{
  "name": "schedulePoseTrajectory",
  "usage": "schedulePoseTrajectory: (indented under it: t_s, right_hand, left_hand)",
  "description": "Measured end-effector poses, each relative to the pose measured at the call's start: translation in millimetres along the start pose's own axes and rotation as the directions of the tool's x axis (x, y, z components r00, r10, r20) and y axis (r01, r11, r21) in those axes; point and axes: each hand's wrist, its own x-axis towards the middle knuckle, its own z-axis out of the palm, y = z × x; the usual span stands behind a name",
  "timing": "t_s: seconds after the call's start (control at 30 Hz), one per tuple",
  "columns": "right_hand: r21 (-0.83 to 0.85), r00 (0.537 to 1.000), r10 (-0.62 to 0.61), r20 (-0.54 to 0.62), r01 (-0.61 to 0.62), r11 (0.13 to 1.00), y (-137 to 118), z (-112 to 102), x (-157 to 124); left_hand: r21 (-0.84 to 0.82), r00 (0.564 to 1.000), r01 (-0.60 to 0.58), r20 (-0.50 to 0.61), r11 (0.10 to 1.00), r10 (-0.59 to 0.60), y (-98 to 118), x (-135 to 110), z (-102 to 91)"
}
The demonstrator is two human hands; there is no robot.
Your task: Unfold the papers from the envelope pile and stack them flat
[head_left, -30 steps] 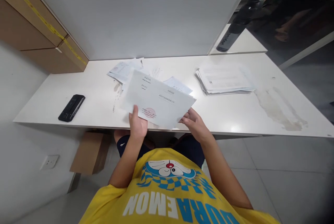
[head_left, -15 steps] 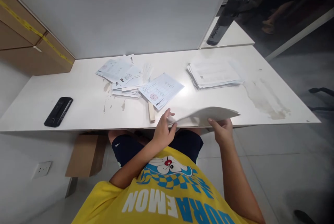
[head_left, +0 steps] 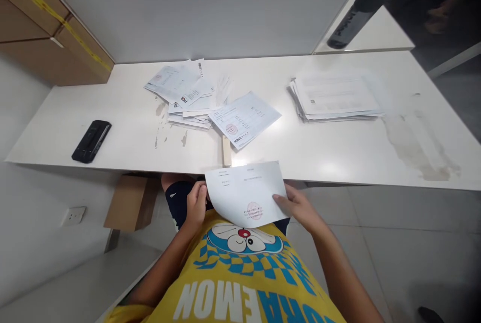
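Note:
A printed sheet of paper [head_left: 244,190] with a round red stamp is held in front of my shirt, at the table's front edge. My left hand [head_left: 197,203] pinches its left edge. On the right edge, my right hand [head_left: 295,205] grips it with the thumb on top. Just beyond the sheet lies a small beige block [head_left: 227,151], its near end close to the paper. Another stamped sheet [head_left: 248,118] lies on the table past the block, partly over it.
A loose pile of papers [head_left: 180,90] lies at the back left, and a neater paper stack [head_left: 338,95] at the right. A black phone [head_left: 91,141] rests on the left. Cardboard boxes [head_left: 80,54] stand at the far left; another box [head_left: 131,202] is under the table.
The sheet has come toward my body and turned so its printed face shows. My left hand has moved left to its edge; my right hand has moved left and lower. The view has shifted slightly.

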Motion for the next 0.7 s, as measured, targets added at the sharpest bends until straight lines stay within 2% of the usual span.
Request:
schedulePoseTrajectory:
  t_s: [0.07, 0.17, 0.23, 0.27, 0.33, 0.4, 0.43, 0.47, 0.53, 0.7]
  right_hand:
    - [0.036, 0.997, 0.076, -0.028, -0.075, 0.997, 11.9, 0.1, 3.7]
    - [0.104, 0.983, 0.156, -0.094, -0.146, 0.984, 18.5, -11.0, 2.7]
    - [0.152, 0.973, 0.199, -0.119, -0.18, 0.972, 14.6, -18.4, -1.3]
    - [0.171, 0.968, 0.214, -0.129, -0.191, 0.967, 11.0, -20.9, -3.5]
    - [0.174, 0.965, 0.217, -0.145, -0.191, 0.966, 2.5, -23.4, -6.7]
    - [0.135, 0.969, 0.189, -0.158, -0.169, 0.976, -5.7, -23.7, -7.9]
    - [0.11, 0.972, 0.173, -0.16, -0.157, 0.981, -9.2, -23.5, -7.8]
    - [0.087, 0.974, 0.161, -0.16, -0.148, 0.985, -12.2, -23.3, -7.5]
    - [0.051, 0.976, 0.147, -0.158, -0.14, 0.989, -16.4, -23.1, -6.5]
    - [0.023, 0.98, 0.132, -0.151, -0.13, 0.991, -21.2, -21.0, -3.5]
  left_hand:
    - [0.081, 0.998, -0.004, -0.059, 0.997, 0.009, -8.9, 2.1, -1.8]
    - [0.205, 0.981, -0.108, -0.136, 0.973, 0.137, -7.8, 8.8, 1.9]
    - [0.287, 0.957, -0.233, -0.104, 0.929, 0.272, 0.4, 17.0, 5.4]
    - [0.339, 0.935, -0.318, -0.042, 0.885, 0.352, 5.8, 22.4, 6.9]
    - [0.424, 0.851, -0.517, 0.165, 0.743, 0.498, 17.1, 34.6, 9.2]
    - [0.426, 0.723, -0.69, 0.366, 0.585, 0.586, 26.8, 45.9, 10.1]
    - [0.415, 0.668, -0.744, 0.426, 0.524, 0.611, 30.2, 50.2, 10.1]
    - [0.413, 0.631, -0.774, 0.456, 0.479, 0.628, 32.4, 53.2, 9.9]
    - [0.447, 0.613, -0.785, 0.454, 0.43, 0.647, 32.3, 55.4, 9.2]
    - [0.534, 0.638, -0.745, 0.397, 0.399, 0.66, 15.5, 52.0, 13.7]
